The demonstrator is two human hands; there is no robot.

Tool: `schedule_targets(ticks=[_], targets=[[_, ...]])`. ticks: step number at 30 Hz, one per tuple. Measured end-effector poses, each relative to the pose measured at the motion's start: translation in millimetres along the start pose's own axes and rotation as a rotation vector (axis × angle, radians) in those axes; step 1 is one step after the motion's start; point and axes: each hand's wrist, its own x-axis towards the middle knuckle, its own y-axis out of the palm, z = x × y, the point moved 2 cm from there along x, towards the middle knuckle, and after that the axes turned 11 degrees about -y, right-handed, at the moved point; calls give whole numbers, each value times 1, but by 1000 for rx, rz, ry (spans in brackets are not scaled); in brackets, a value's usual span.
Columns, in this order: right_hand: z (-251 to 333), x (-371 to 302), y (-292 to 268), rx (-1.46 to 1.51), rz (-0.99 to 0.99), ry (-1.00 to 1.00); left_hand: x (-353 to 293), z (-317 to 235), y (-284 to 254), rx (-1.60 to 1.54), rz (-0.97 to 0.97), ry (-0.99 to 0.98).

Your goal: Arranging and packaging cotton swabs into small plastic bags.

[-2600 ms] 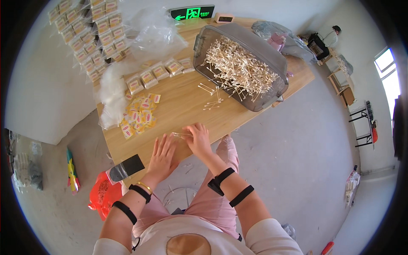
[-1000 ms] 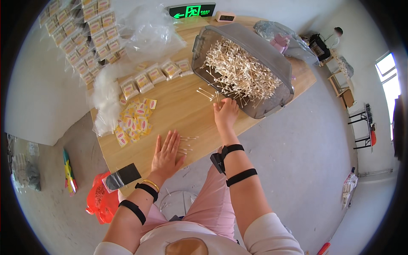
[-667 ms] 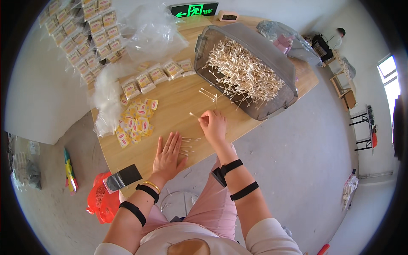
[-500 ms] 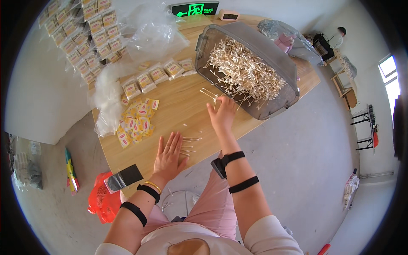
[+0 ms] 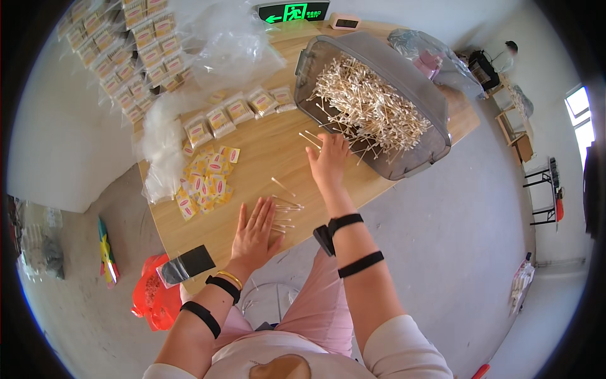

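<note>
My left hand (image 5: 252,237) lies flat on the wooden table, fingers stretched out and holding nothing. Several cotton swabs (image 5: 287,207) stick out to the right from beside its fingers, roughly in parallel. One more swab (image 5: 283,187) lies slantwise just beyond them. At the near left edge of a grey plastic bin (image 5: 435,129), my right hand (image 5: 329,158) reaches over the table with thumb apart from the fingers. Loose swabs (image 5: 309,138) lie by its index finger, partly covered by it. Inside the tipped bin is a big heap of cotton swabs (image 5: 372,107).
Yellow-and-white cards (image 5: 205,180) lie piled at left, below a row of filled swab packs (image 5: 240,110). Clear plastic bags (image 5: 161,145) and stacked packs (image 5: 148,44) stand behind. A phone (image 5: 186,265) sits at the near left table edge, above a red bag (image 5: 154,297).
My right hand has shifted slightly away from me, over the loose swabs by the bin. The slanting swab beyond my left hand now shows whole. My left hand stays flat.
</note>
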Motion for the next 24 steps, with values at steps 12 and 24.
schedule_targets(ticks=[12,24], targets=[[46,-41,-6,269,250,-217,-1,1,2,6,-12,-18],[-47,17,-5,-32,251,-266,1,1,4,-47,3,-13]])
